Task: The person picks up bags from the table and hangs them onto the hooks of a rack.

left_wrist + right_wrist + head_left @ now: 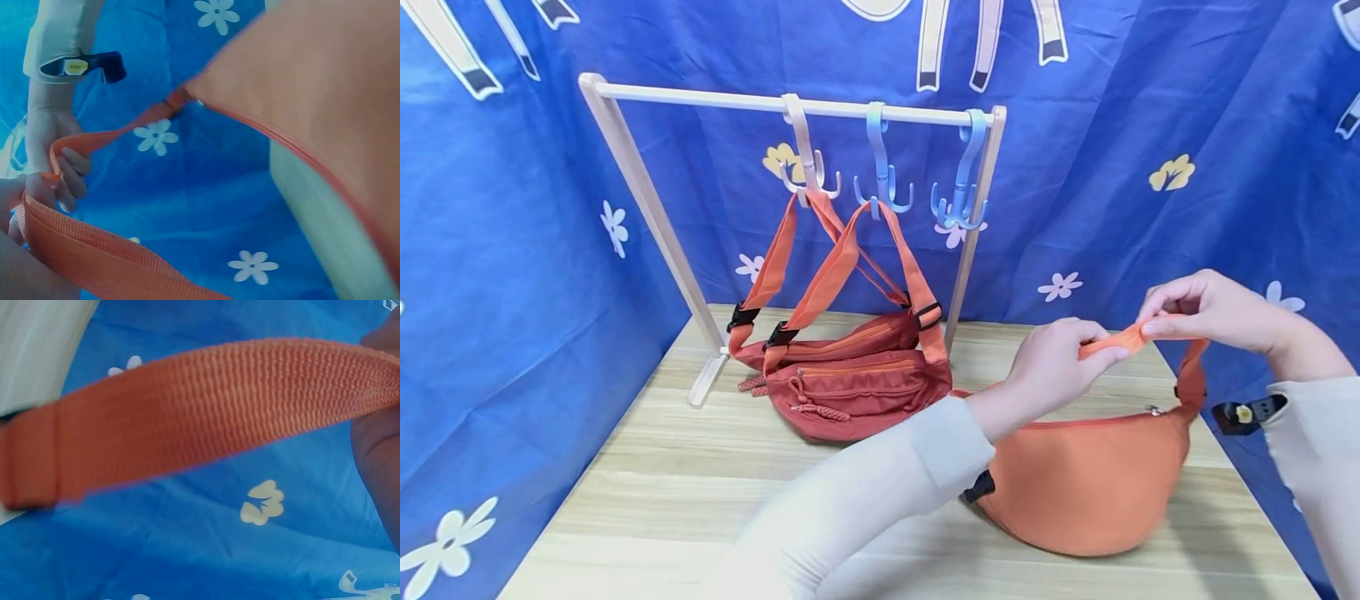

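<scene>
An orange waist bag (1090, 483) with a red zipper line hangs by its strap (1123, 339) over the right part of the table. My left hand (1056, 367) pinches the strap between thumb and fingers. Close beside it, my right hand (1206, 312) grips the same strap. In the left wrist view, the strap (94, 250) loops from the two hands to the bag (325, 81). The right wrist view shows the woven strap (219, 406) running from a slider to the hand (381, 456). My left forearm hides part of the bag's left end.
A rack (700, 98) carries one pinkish hook (805, 154) and two blue hooks (880, 158). Two dark red waist bags (857, 392) hang by orange straps from the pinkish hook and the nearer blue one. The right blue hook (958, 192) carries no bag. Blue patterned cloth surrounds the wooden table (647, 500).
</scene>
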A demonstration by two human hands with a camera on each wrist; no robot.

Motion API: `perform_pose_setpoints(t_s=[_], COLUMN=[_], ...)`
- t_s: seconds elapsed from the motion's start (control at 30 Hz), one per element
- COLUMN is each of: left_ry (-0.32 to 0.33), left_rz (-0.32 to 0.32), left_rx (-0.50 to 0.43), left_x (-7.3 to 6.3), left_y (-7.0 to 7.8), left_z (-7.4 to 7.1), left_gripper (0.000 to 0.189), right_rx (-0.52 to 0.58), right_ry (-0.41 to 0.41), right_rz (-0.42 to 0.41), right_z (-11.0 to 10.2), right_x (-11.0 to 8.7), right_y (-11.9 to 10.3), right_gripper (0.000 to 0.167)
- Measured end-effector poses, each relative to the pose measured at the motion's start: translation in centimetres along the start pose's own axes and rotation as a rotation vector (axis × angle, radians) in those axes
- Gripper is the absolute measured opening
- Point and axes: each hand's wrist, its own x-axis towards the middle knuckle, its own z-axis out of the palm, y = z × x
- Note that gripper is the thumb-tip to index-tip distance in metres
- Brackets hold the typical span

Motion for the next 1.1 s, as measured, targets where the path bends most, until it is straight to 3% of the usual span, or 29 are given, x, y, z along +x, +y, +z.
perform_pose_setpoints(t_s=[0.23,0.53,0.73,1.1], left_ry=[0.014,0.022,0.031,0.084], left_rz=[0.024,0.042,-0.016,-0.040], left_rx=[0.003,-0.029,-0.046,-0.021], left_x=[0.6,0.6,0.8,1.1], left_y=[0.8,-0.5,-1.4,-3.3], left_z=[-2.0,-4.3,-6.3,-10.0], left_gripper=[0.015,0.015,0.019,0.018], right_rx=[0.037,0.016,-0.015,0.003], right_ry=[0.019,0.004,0.030,0.059], right_rz=[-0.028,-0.041,-0.038,-0.024], right_z=[-1.0,-0.6,-0.2,0.7], right_x=[0.8,2.6,4.5,8.1], right_y=[-1.4,-2.6,-3.5,-5.1], right_gripper=[0.024,0.021,0.015,0.008])
